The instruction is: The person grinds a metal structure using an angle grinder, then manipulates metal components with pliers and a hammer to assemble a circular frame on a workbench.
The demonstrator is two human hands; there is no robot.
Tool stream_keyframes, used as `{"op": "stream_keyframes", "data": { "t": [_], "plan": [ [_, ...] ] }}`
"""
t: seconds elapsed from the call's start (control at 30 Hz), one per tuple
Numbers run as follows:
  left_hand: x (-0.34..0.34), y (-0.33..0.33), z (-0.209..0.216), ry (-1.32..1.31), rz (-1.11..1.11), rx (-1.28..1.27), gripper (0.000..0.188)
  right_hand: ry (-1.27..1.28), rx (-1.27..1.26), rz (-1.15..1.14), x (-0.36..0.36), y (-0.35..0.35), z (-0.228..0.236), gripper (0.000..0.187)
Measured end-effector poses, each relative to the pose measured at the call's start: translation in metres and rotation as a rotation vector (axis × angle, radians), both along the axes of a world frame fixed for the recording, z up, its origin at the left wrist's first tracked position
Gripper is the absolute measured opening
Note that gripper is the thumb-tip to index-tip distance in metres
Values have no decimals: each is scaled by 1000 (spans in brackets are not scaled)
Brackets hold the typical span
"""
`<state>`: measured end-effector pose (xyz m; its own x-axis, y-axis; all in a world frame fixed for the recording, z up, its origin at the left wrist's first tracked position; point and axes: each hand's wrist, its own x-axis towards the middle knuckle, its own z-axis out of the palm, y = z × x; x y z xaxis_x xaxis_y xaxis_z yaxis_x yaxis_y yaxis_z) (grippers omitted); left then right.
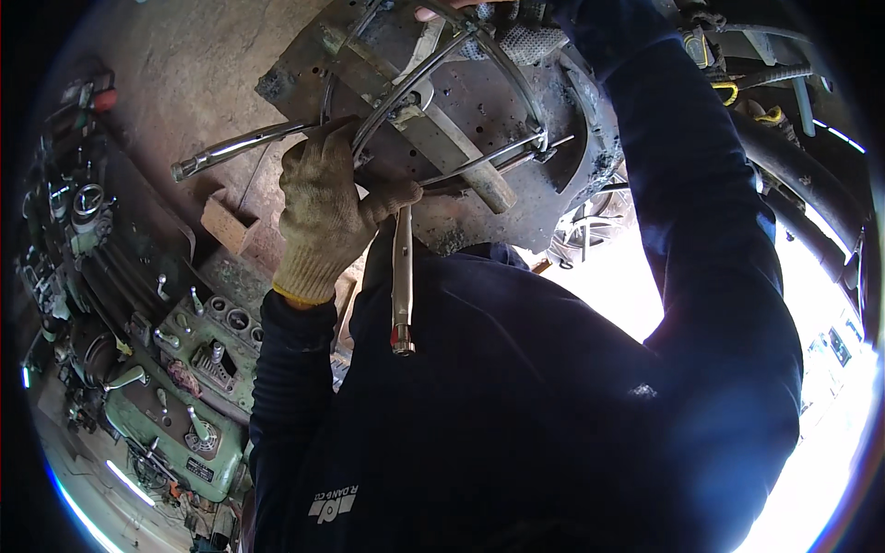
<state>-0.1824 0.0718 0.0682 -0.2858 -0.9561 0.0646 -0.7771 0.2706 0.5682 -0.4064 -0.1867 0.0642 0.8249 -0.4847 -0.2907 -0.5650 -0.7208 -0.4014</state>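
Observation:
A shiny frame of bent metal rods [502, 69] lies across a dark, scorched steel plate [516, 175]. My left hand [327, 198], in a tan knit glove, is closed around the frame's near left part, its thumb pointing right. A bright metal tube [244, 143] sticks out to the left of this hand. Another tube [403, 276] with a threaded-looking end hangs below the thumb. A flat steel bar [452, 152] runs diagonally beneath the rods. My right arm reaches to the top edge, where grey dotted fabric [535, 41] shows; the right hand's fingers are mostly cut off or hidden.
A green machine [175, 424] with levers and knobs stands at the left. Beside it are a handwheel [89, 201] and a small open cardboard box [229, 223] on the floor. Thick dark hoses or pipes [793, 166] and yellow-marked items [728, 92] are at the right.

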Motion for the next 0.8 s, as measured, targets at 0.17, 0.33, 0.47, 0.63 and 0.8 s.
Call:
{"op": "stream_keyframes", "data": {
  "t": [0.17, 0.33, 0.47, 0.63, 0.8],
  "plan": [
    [3, 1, -2, -71, -31, -52, 81, -119, -23, -64, -16, 10, 19, 42],
    [1, 0, -1, -77, -19, -69, 80, 55, -46, -68, -12, 10, 8, 45],
    [1, 0, -2, -98, -9, -101, 79, -3, 21, -32, -7, 2, -1, 46],
    [1, 1, 0, -92, -10, -56, 81, -184, -71, 162, 14, -20, -25, 45],
    [4, 1, -1, -181, -16, -127, 82, 52, -44, 158, 32, -9, -9, 39]
  ]
}}
